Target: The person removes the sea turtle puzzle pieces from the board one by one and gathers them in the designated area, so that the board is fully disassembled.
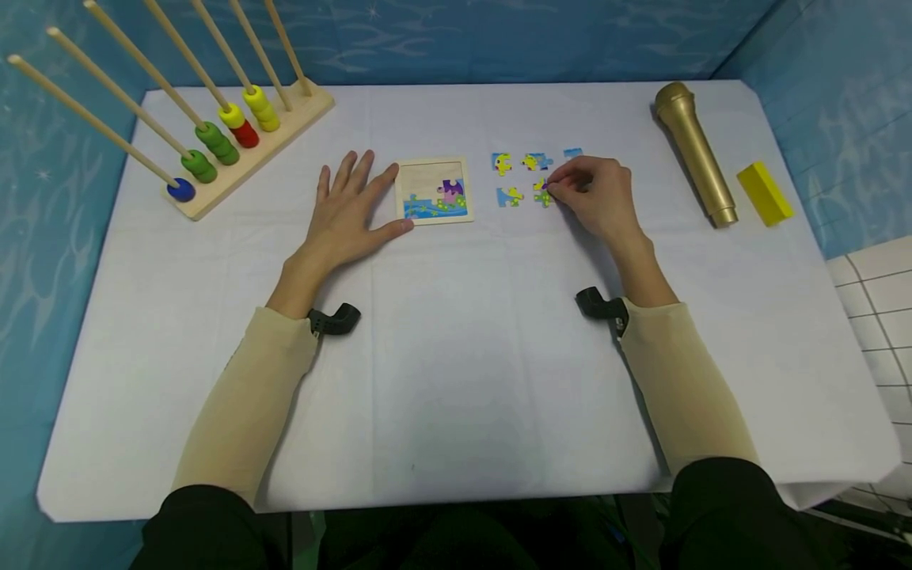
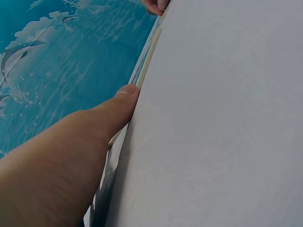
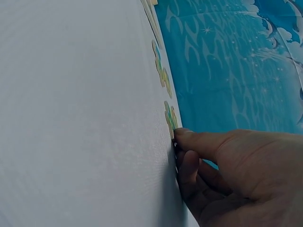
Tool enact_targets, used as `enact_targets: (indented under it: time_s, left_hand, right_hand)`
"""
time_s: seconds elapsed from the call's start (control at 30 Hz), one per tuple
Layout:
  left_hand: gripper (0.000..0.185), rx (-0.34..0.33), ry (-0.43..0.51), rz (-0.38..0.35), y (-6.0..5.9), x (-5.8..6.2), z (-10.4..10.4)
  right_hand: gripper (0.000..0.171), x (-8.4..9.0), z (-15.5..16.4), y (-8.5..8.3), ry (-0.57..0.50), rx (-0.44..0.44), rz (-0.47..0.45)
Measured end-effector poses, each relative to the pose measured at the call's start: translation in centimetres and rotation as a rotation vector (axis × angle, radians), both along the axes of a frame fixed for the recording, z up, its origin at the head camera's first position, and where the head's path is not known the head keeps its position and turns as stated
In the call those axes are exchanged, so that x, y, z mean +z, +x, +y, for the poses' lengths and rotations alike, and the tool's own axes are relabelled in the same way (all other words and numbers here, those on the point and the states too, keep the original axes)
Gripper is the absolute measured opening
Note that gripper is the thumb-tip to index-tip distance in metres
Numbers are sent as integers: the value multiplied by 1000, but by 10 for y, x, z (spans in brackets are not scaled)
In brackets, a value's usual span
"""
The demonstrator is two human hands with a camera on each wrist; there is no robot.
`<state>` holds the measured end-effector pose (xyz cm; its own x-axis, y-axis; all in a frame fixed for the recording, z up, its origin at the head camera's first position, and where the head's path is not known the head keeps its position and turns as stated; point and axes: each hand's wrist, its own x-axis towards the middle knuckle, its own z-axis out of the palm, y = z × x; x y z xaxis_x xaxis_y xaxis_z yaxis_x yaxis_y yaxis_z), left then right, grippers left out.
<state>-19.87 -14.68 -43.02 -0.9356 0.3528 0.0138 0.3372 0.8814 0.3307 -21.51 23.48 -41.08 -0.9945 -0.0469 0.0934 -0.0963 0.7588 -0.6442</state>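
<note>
A square wooden puzzle tray (image 1: pixel 420 170) lies on the table, its lower part and right side filled with blue, green and purple pieces. My left hand (image 1: pixel 347 210) is spread flat beside it, with index finger and thumb touching its left corners. The left thumb also shows against the tray's edge in the left wrist view. To the right, my right hand (image 1: pixel 594 194) has thumb and index finger pinching the right edge of a yellow-green puzzle piece (image 1: pixel 542 195). Loose puzzle pieces (image 1: pixel 502 164) lie around it, one blue piece (image 1: pixel 572 152) just beyond the right knuckles.
A wooden bead abacus (image 1: pixel 264 150) with tall pegs and colored rings stands at the back left. At the back right lie a gold microphone-shaped object (image 1: pixel 694 154) and a yellow block (image 1: pixel 765 194). A blue curtain (image 1: pixel 499 39) borders the white table (image 1: pixel 456 356).
</note>
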Motion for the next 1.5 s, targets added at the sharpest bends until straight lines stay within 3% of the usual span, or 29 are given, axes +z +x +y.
enact_targets:
  time_s: [0.37, 0.7, 1.33, 1.5]
  left_hand:
    - [87, 0, 0, -4, 0, 1, 1]
    - [88, 0, -1, 6, 0, 0, 1]
    - [87, 3, -4, -1, 0, -2, 1]
    - [86, -2, -6, 6, 0, -1, 1]
  right_hand:
    - [18, -1, 2, -2, 15, 44, 15]
    - [14, 7, -13, -3, -181, 7, 191]
    - [19, 3, -102, -18, -219, 259, 57]
    - [16, 1, -113, -19, -220, 259, 53]
